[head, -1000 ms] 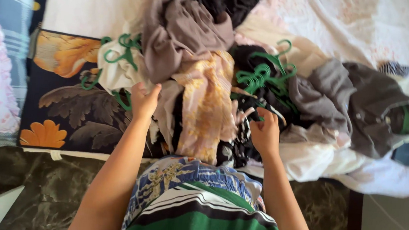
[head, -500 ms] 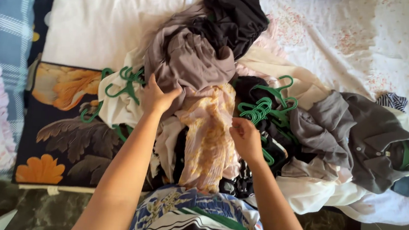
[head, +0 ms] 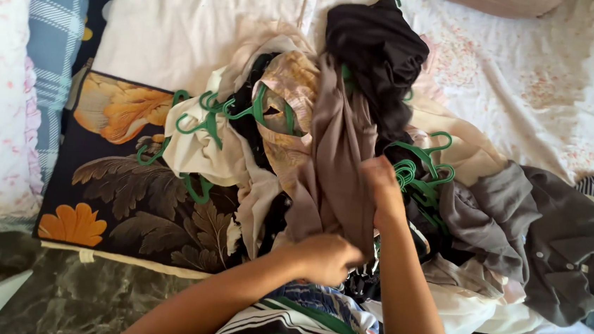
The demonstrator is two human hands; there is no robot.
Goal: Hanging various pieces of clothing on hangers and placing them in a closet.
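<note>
Near the middle of the head view, both hands grip 1 taupe garment (head: 335,170) pulled up out of the laundry pile (head: 382,159) on the bed (head: 181,23). The left hand (head: 325,257), low in the frame, has its fingers curled tight around the garment's bunched lower end; the right hand (head: 383,188), just right of centre, pinches a fold of the same cloth higher up, fingers pressed together.

Judging by how it hangs in long slack folds, the garment is light, soft and limp, likely to slide through a loose hold and to drag neighbours with it. A firm hold on a seam or hem would serve best. Green hangers (head: 420,173) lie tangled just beside the right hand, and more green hooks (head: 205,121) sit at the pile's left over a cream cloth (head: 199,156); these could snag. A dark grey shirt (head: 559,244) lies at the right.
</note>
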